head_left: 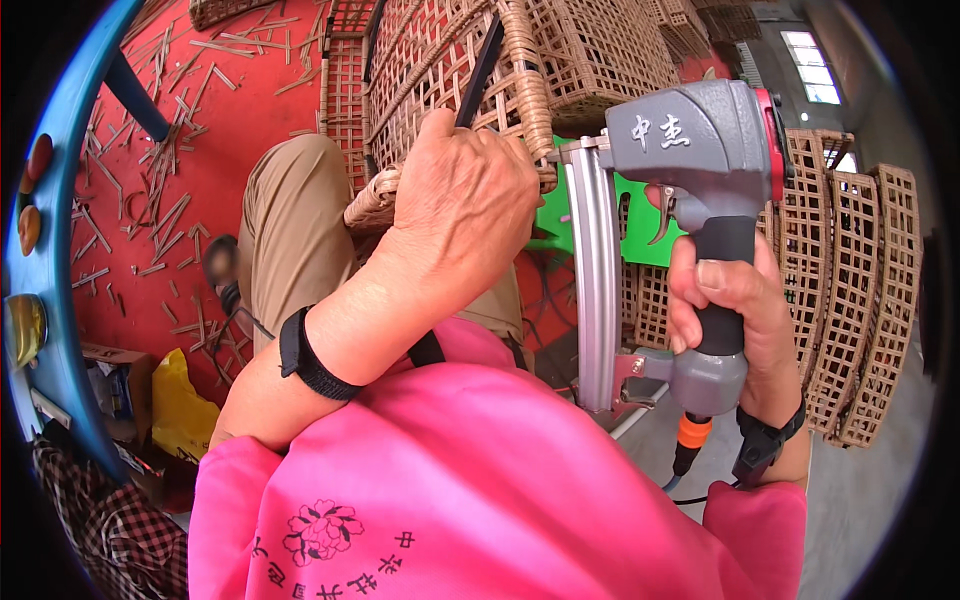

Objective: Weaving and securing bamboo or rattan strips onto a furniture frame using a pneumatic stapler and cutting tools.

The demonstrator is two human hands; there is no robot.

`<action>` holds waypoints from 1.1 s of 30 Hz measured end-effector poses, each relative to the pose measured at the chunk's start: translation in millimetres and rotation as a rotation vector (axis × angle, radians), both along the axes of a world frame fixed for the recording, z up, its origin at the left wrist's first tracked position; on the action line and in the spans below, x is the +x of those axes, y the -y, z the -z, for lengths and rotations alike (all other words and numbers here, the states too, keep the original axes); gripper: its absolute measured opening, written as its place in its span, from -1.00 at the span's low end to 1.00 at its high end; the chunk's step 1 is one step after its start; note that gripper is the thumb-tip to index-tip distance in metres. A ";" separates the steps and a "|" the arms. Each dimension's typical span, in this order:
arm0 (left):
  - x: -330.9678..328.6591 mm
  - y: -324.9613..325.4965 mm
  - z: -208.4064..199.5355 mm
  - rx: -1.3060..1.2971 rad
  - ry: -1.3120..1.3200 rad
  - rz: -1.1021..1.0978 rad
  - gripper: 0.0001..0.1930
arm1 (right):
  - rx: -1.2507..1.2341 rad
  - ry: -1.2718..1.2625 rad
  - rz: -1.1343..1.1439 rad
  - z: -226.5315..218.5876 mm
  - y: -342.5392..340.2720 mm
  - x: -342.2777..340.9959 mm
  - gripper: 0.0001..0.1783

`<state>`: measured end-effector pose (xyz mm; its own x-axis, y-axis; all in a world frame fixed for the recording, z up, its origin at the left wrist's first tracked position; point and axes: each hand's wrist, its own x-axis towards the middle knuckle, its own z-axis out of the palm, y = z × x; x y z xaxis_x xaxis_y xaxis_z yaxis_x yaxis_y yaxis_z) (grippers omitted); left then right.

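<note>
An open-weave wicker basket with thick wrapped rims leans over my knees. My left hand is closed on its near side, where a black strip runs down to my knuckles; the fingertips are hidden. My right hand is wrapped around the black grip of a grey air stapler, held upright with its silver magazine on the left side. The stapler's nose meets the basket's wrapped corner just right of my left hand, and whether it presses there I cannot tell. One finger is close to the trigger.
More wicker baskets stand beyond, and stacked woven panels line the right. A bright green surface lies behind the stapler. An air hose hangs below it. Cane scraps litter the red floor. A blue stool and yellow bag are left.
</note>
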<state>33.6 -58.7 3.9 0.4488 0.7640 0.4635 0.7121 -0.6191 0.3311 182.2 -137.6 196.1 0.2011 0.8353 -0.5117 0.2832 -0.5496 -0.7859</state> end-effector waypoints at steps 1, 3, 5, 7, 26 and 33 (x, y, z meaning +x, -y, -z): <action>-0.5 -0.3 -0.3 0.005 0.006 -0.006 -0.66 | -0.003 -0.004 0.011 -0.7 -0.1 -0.8 -0.63; -1.4 -0.1 0.0 0.009 0.018 -0.014 -0.67 | -0.009 0.043 -0.016 -1.5 -1.4 -2.6 -0.46; -2.8 -0.9 1.6 0.066 0.069 0.010 -0.84 | -0.021 0.070 -0.051 -0.5 -4.8 -3.5 -0.24; -3.2 -1.2 2.9 0.095 0.082 0.015 -0.92 | -0.041 0.081 -0.070 -1.3 -6.3 -4.2 -0.25; -5.3 3.6 -19.8 0.054 0.163 0.062 -0.50 | 0.267 -0.300 0.182 53.5 54.5 76.5 -0.52; 4.1 5.9 -24.4 -0.099 0.223 0.089 -0.55 | 0.262 -0.278 0.311 126.1 77.6 148.6 -0.61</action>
<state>37.7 -64.6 28.3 0.4118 0.7725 0.4835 0.5587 -0.6331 0.5357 330.9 -215.3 70.0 0.3470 0.8653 -0.3617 -0.1025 -0.3483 -0.9317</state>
